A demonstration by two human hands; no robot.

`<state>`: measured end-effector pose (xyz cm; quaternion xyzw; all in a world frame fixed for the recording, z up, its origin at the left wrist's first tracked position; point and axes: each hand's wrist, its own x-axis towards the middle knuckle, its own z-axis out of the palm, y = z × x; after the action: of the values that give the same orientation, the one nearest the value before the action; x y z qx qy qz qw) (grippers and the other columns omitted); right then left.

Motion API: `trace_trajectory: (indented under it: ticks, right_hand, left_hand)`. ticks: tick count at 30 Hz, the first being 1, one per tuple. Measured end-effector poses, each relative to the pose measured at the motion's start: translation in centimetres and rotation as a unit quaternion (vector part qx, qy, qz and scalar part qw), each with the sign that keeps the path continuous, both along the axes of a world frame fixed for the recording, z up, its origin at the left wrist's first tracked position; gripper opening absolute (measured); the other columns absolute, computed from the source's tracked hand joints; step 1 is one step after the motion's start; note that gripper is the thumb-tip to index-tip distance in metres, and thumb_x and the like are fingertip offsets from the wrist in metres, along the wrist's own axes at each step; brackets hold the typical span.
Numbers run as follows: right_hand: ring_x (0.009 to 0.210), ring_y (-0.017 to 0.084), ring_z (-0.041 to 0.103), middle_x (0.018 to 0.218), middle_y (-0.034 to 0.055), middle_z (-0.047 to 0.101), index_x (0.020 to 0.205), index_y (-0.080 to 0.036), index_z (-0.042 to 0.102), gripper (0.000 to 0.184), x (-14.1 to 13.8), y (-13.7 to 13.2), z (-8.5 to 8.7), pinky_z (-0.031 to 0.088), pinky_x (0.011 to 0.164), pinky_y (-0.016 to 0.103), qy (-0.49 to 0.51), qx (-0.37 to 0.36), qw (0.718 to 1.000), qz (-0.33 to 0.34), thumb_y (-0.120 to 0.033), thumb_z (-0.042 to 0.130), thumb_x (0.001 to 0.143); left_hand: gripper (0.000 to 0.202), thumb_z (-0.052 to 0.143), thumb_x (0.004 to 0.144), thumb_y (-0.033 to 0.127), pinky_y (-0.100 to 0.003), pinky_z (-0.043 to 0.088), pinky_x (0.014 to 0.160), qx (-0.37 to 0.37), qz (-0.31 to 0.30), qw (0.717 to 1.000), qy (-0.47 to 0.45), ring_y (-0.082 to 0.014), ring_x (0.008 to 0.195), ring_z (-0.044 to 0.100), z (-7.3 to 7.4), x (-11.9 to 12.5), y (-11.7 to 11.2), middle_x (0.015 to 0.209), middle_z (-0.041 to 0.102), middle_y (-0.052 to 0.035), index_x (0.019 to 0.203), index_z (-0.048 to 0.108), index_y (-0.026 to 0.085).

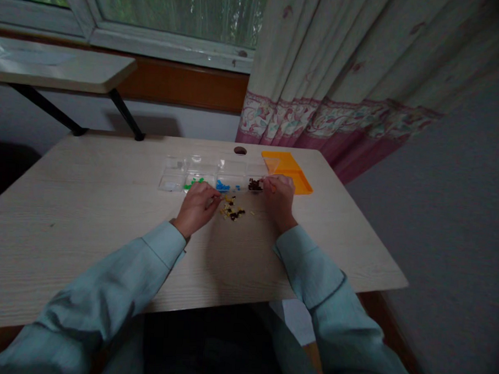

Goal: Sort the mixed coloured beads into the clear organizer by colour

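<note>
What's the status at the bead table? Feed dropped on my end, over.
Left hand and right hand down at the loose beads. Clear divided box behind, green, blue, dark beads inside. Orange lid beside it, nothing blocking.

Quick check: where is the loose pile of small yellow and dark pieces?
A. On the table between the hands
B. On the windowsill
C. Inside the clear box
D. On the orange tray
A: the loose pile lies on the bare table, between the left hand and the right hand, in front of the clear compartment box.
</note>
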<state>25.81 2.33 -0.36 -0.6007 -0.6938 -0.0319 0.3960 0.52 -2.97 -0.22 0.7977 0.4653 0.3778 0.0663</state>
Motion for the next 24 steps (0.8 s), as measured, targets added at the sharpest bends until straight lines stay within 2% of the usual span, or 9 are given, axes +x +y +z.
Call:
trace_trajectory:
  ticks: [5, 11, 15, 24]
  right_hand:
    - [0.090, 0.021, 0.057, 0.088, 0.0056, 0.070, 0.080, -0.023, 0.072, 0.032, -1.3, -1.1, 0.9, 0.039, 0.086, 0.039, 0.009, -0.005, 0.998, 0.054, -0.038, 0.048, 0.094]
    - [0.088, 0.021, 0.058, 0.086, 0.0051, 0.071, 0.080, -0.022, 0.072, 0.032, -2.3, -1.7, 1.5, 0.038, 0.085, 0.038, -0.009, -0.024, 0.997, 0.075, -0.038, 0.048, 0.094]
    - [0.091, 0.021, 0.058, 0.089, 0.0054, 0.070, 0.084, -0.022, 0.072, 0.032, -2.2, -1.6, 1.4, 0.037, 0.086, 0.038, -0.014, -0.032, 0.997, 0.071, -0.038, 0.047, 0.095]
    - [0.091, 0.021, 0.056, 0.088, 0.0045, 0.070, 0.082, -0.022, 0.071, 0.033, -2.1, -1.7, 1.2, 0.037, 0.085, 0.037, -0.020, -0.031, 0.997, 0.071, -0.041, 0.047, 0.095]
  left_hand:
    - [0.019, 0.060, 0.087, 0.034, -0.039, 0.040, 0.086, -0.013, -0.043, 0.996, 0.073, -0.0225, 0.095, 0.051, 0.2, 0.8, -0.6, 0.097, 0.059, -0.0053, 0.102, 0.067, 0.025]
    - [0.024, 0.063, 0.084, 0.042, -0.041, 0.039, 0.084, -0.015, -0.018, 0.991, 0.135, -0.0257, 0.098, 0.050, 0.7, 1.9, -1.1, 0.100, 0.059, -0.0064, 0.100, 0.067, 0.025]
    - [0.023, 0.064, 0.084, 0.041, -0.041, 0.039, 0.082, -0.023, -0.037, 0.987, 0.158, -0.0265, 0.099, 0.050, 0.8, 1.8, -1.2, 0.103, 0.059, -0.0072, 0.099, 0.066, 0.024]
    - [0.015, 0.059, 0.085, 0.031, -0.043, 0.039, 0.080, -0.034, -0.009, 0.985, 0.171, -0.0279, 0.096, 0.049, 1.0, 1.9, -1.3, 0.100, 0.058, -0.0085, 0.096, 0.065, 0.022]
